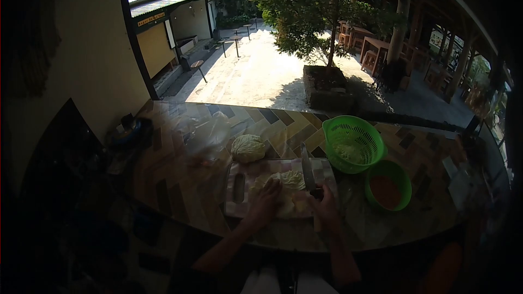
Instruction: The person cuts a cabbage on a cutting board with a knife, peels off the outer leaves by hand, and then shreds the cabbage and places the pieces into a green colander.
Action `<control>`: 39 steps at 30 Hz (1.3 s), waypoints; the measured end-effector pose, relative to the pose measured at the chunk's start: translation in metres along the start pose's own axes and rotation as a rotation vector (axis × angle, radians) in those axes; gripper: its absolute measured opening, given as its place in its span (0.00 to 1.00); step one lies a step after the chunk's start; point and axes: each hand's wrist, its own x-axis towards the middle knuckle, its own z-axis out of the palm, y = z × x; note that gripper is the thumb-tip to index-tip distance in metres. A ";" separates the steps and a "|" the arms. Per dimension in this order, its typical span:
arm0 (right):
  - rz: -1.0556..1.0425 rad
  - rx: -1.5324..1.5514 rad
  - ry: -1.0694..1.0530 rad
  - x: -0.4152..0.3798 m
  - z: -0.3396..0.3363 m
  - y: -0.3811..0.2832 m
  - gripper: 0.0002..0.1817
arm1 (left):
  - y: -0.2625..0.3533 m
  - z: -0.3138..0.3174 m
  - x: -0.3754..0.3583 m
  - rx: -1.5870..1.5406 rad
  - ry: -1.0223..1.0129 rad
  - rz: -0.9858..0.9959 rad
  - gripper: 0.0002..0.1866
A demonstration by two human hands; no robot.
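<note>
A checkered cutting board with a handle slot lies on the patterned counter. My left hand rests on pale cabbage leaves on the board; its fingers lie on them. In my right hand is the handle of a knife, its blade pointing up and away from me at the right part of the board. A whole cabbage head sits just beyond the board's upper left edge.
Right of the board stand a green colander holding pale cut pieces and a green bowl with reddish contents. Clear plastic lies at the back left. Dark items stand at the far left of the counter.
</note>
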 end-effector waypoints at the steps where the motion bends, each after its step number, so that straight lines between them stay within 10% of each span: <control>1: 0.056 0.068 -0.078 -0.007 0.002 -0.009 0.18 | 0.006 0.004 0.001 0.039 0.020 -0.020 0.31; 39: 0.187 -0.650 -0.356 -0.076 -0.001 -0.071 0.19 | 0.005 0.014 0.004 0.218 0.144 -0.019 0.27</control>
